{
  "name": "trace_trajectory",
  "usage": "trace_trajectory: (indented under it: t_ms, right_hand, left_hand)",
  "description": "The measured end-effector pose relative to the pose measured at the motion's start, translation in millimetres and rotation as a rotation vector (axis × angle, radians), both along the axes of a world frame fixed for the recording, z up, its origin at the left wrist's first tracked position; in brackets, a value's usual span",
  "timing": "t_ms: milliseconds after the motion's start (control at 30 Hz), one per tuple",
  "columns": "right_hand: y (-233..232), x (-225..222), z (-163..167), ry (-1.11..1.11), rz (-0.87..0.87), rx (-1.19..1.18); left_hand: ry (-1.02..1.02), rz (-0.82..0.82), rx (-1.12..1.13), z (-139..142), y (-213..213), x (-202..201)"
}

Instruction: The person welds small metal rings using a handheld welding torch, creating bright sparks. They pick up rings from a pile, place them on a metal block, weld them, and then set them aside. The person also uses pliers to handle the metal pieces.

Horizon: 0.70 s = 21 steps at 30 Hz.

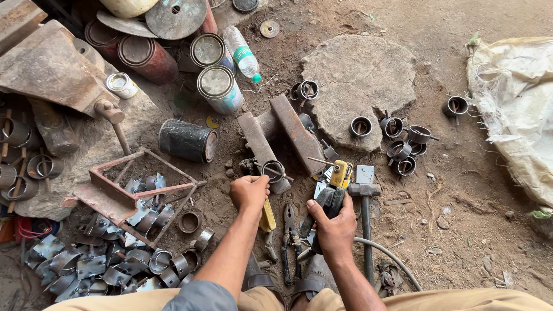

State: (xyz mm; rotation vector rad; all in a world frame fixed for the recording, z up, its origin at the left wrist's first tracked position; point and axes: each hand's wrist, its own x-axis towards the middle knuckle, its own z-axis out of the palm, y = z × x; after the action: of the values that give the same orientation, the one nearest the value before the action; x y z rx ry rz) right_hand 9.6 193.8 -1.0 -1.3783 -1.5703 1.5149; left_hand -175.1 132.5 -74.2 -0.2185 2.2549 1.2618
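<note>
Head view: a person sits over a dirt floor (461,230) littered with metal parts.
Sack: a pale sack (515,109) lies at the far right.
Flat stone: a flat stone (360,75) lies far of centre, with small metal rings (403,141) just to its right.
Cans: rusty cans (213,80) stand at the far left, a dark can (187,140) on its side near them.
Clamp pile: bent metal clamps (109,265) are heaped at the near left.
Steel bars: two rusty bars (276,141) lie at centre.
Hammer: a hammer (365,196) lies right of the hands.
Electrode holder: right hand (334,227) is clenched on the black grip of a yellow electrode holder (337,178).
Metal ring: left hand (249,191) is clenched, pressing a yellow-handled tool (268,216) beside a metal ring (272,170) on the nearer bar.
Pliers: pliers (288,230) lie between the hands.
</note>
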Motion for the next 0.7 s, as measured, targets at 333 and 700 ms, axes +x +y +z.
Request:
trace_trajectory:
  t_ms: [333,700]
  right_hand:
    - [1.9,1.9,-1.3,-0.02,-0.013,0.024]
    - [2.5,0.3,3.8,-0.061,0.003,-0.03]
  left_hand:
    - [0.295,-0.654,-0.325,11.6,-0.9,-48.8]
    - [0.463,-0.737,-0.494,62.4,0.2,-18.3]
